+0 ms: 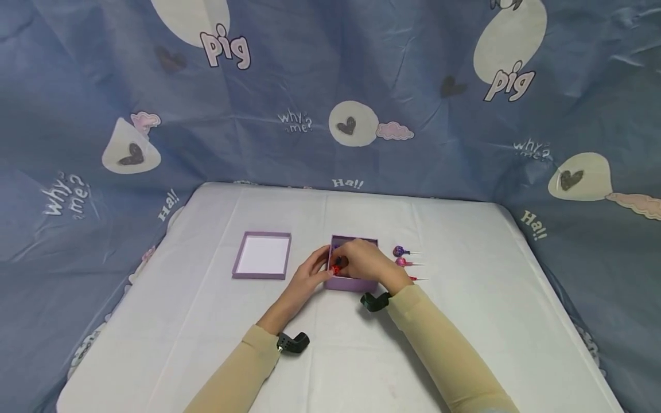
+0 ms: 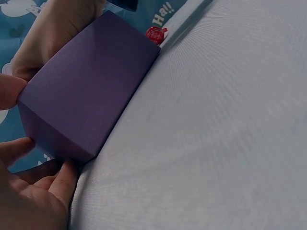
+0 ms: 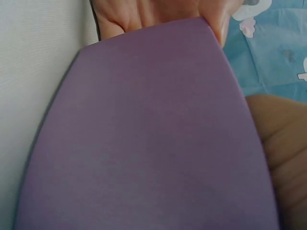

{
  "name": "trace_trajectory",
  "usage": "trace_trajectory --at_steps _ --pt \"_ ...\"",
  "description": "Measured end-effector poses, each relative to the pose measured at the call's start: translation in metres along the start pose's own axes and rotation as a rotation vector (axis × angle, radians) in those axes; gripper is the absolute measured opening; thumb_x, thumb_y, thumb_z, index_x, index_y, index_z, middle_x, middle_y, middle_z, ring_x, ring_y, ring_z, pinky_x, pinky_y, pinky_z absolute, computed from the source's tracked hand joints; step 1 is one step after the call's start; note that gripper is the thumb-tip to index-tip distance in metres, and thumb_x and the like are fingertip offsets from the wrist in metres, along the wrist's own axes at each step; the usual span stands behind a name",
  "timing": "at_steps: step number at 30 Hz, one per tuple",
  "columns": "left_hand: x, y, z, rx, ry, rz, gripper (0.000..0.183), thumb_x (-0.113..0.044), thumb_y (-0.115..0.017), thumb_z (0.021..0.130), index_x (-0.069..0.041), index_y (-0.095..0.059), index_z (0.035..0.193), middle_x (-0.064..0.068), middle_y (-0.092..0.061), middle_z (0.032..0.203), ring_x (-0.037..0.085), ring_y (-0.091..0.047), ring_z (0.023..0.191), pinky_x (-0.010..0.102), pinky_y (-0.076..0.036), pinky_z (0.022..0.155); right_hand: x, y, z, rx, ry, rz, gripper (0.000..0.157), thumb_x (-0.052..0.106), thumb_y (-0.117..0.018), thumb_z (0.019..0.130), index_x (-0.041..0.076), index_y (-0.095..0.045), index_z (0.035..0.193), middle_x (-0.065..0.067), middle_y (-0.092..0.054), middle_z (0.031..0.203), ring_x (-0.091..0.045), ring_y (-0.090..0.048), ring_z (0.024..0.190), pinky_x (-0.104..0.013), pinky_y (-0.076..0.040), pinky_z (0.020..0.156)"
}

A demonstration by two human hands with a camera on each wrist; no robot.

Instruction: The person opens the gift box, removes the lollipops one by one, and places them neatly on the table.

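Left hand (image 1: 303, 280) grip clamped on purple box (image 1: 352, 284); right hand (image 1: 364, 258) inside, grip unclear. Keep box braced, fingers gentle.

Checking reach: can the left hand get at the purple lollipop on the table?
Probably not directly: the left hand holds the box at its left side, with the box and right hand between it and the purple lollipop.

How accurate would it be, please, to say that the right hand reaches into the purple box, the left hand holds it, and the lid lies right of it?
Only one detail is off: the head view shows the lid lying left of the purple box, not right. The right hand does reach inside while the left hand holds it.
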State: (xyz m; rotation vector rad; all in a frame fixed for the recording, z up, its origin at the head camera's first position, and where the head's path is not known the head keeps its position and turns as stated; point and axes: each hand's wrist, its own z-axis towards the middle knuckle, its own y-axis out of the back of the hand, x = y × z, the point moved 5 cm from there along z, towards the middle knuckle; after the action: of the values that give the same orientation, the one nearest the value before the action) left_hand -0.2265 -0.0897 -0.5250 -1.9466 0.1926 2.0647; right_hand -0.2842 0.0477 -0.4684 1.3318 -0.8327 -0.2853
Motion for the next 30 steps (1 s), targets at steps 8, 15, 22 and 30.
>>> trace_trajectory --at_steps 8,15,22,30 --pt "0.002 -0.004 0.000 0.001 -0.001 0.009 0.065 -0.008 -0.059 0.098 -0.013 -0.034 0.157 0.005 -0.034 0.160 0.021 -0.030 0.147 0.037 -0.028 0.119 0.001 0.006 -0.007 -0.014 0.009 0.014 0.015 0.020 -0.083 0.082 0.026 -0.077 0.094 0.018 -0.064 0.074 -0.002 -0.058 0.068 -0.025 -0.051 0.064" --pt "0.002 0.000 0.003 -0.014 0.004 0.026 0.064 -0.008 -0.060 0.097 -0.015 -0.035 0.156 0.003 -0.033 0.160 0.020 -0.031 0.147 0.036 -0.029 0.118 0.002 0.011 -0.008 -0.055 0.003 0.013 0.016 0.020 -0.081 0.082 0.027 -0.077 0.096 0.015 -0.063 0.072 -0.003 -0.057 0.066 -0.026 -0.049 0.058" --pt "-0.003 -0.001 0.002 -0.017 0.029 0.029 0.064 -0.006 -0.058 0.098 -0.013 -0.033 0.157 0.007 -0.030 0.162 0.024 -0.028 0.148 0.038 -0.026 0.120 0.001 0.017 -0.012 -0.096 -0.009 -0.003 0.019 0.021 -0.081 0.082 0.024 -0.078 0.101 0.009 -0.064 0.082 -0.006 -0.055 0.069 -0.026 -0.048 0.058" --pt "0.001 -0.002 0.001 -0.014 0.014 0.022 0.063 -0.006 -0.057 0.100 -0.013 -0.032 0.157 0.011 -0.031 0.161 0.026 -0.027 0.148 0.039 -0.027 0.119 0.002 0.020 -0.020 -0.116 -0.003 -0.005 0.017 0.023 -0.081 0.082 0.023 -0.079 0.099 0.005 -0.066 0.096 -0.011 -0.059 0.078 -0.029 -0.049 0.066"
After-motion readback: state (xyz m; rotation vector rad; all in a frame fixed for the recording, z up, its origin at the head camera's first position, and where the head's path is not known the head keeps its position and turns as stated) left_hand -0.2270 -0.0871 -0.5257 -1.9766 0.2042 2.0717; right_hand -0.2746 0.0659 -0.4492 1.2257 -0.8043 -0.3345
